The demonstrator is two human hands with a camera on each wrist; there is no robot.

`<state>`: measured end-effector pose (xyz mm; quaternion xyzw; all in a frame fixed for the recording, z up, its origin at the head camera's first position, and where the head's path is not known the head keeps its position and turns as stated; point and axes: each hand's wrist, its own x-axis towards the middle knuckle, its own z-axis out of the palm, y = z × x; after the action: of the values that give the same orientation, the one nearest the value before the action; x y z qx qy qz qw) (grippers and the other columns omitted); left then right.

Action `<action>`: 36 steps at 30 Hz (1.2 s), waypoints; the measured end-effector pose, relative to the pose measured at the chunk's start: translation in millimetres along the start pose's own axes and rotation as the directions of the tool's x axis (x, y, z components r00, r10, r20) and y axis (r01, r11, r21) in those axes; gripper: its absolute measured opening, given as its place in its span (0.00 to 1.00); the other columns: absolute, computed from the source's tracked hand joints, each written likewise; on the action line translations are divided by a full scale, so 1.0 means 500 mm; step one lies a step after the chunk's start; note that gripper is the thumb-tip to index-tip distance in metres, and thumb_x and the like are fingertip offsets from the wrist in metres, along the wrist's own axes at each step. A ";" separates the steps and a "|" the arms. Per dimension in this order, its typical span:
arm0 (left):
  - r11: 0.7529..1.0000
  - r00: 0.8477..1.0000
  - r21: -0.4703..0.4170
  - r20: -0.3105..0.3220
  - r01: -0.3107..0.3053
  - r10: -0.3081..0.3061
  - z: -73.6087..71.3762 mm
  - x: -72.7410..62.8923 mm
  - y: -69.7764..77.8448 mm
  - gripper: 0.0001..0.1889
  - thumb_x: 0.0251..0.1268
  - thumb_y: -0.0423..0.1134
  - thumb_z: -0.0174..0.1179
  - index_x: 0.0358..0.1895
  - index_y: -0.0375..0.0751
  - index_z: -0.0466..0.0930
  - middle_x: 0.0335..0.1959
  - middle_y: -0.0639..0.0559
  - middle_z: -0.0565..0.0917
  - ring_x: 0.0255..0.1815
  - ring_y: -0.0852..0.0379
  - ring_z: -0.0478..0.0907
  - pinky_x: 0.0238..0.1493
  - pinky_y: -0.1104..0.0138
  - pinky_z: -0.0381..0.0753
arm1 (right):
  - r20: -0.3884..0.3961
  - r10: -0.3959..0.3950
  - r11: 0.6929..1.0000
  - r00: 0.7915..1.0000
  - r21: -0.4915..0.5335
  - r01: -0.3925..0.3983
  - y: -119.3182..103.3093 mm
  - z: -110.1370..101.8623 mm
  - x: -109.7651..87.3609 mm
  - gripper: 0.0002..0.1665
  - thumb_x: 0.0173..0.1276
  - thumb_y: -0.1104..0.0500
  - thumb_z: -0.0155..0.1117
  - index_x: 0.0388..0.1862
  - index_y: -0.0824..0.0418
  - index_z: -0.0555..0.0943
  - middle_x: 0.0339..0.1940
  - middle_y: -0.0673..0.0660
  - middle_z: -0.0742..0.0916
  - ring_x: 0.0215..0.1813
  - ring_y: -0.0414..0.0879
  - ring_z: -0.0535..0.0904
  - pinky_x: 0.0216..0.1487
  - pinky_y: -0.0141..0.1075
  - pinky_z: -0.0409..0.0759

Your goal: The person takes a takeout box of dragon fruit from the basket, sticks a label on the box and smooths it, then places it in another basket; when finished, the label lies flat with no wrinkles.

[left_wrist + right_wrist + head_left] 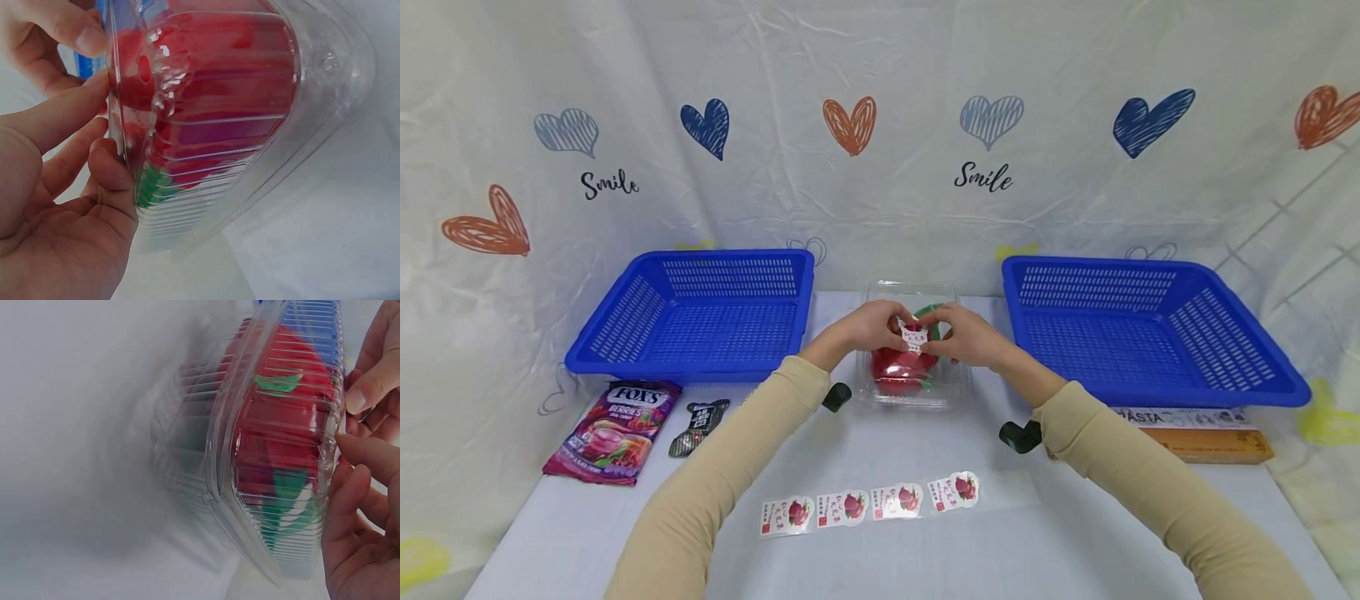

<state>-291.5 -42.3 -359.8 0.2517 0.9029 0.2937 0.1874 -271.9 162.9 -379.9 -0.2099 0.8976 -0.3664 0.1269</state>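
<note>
Clear ribbed plastic box (917, 403), lid down, flat on the tabletop towards 12 o'clock. Red contents (897, 371) show through, mostly at 7 o'clock from the label, with green patches (287, 487) at 1 and 6. Label (914, 340): small, white, dark lettering, red fruit print at its 12 o'clock; pinched at 9 and 3, over the lid top; how much sticks, cannot tell

The head view is brightly and evenly lit, with sheen caught on the far curtain (910, 204) and soft shadows cast across the table (902, 446). Glints are scattered over the ridges of the clear container (219, 81). In the wrist views, dimmer and greyer, details are softened, and a broad shadow is thrown beside the clear container in the right one.
</note>
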 end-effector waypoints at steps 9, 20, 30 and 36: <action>1.000 0.999 0.015 -0.035 0.012 -0.011 0.008 0.005 0.000 0.18 0.66 0.35 0.63 0.58 0.37 0.77 0.40 0.46 0.80 0.37 0.56 0.74 0.38 0.70 0.75 | -0.032 -0.018 0.999 0.999 -0.038 0.017 0.005 0.003 0.003 0.24 0.68 0.59 0.67 0.60 0.67 0.76 0.54 0.65 0.76 0.29 0.58 0.81 0.27 0.37 0.80; 0.998 0.998 0.051 -0.061 0.038 -0.034 0.011 0.011 0.001 0.21 0.66 0.37 0.63 0.61 0.37 0.76 0.39 0.46 0.80 0.36 0.56 0.73 0.37 0.70 0.74 | -0.055 -0.007 0.996 0.998 -0.086 0.003 0.004 0.008 0.009 0.23 0.70 0.60 0.63 0.61 0.67 0.77 0.54 0.69 0.76 0.27 0.54 0.81 0.26 0.35 0.80; 0.997 0.995 0.016 -0.072 0.069 -0.068 0.009 0.005 0.003 0.15 0.63 0.38 0.66 0.49 0.36 0.76 0.37 0.48 0.78 0.35 0.57 0.72 0.36 0.70 0.73 | -0.070 -0.001 0.995 0.998 -0.098 -0.006 0.004 0.008 0.010 0.23 0.70 0.60 0.63 0.61 0.69 0.76 0.55 0.70 0.75 0.22 0.45 0.78 0.27 0.36 0.79; 0.997 0.995 0.014 -0.072 0.075 -0.074 0.007 0.005 0.003 0.18 0.62 0.38 0.67 0.51 0.35 0.76 0.37 0.49 0.78 0.35 0.58 0.73 0.36 0.70 0.73 | -0.071 0.022 0.995 0.997 -0.097 -0.029 0.000 0.010 0.009 0.17 0.69 0.59 0.64 0.53 0.67 0.79 0.53 0.68 0.76 0.22 0.45 0.77 0.26 0.36 0.79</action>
<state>-291.5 -38.3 -361.8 0.2088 0.9201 0.2878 0.1640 -274.1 157.7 -383.7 -0.1912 0.9209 -0.3276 0.0896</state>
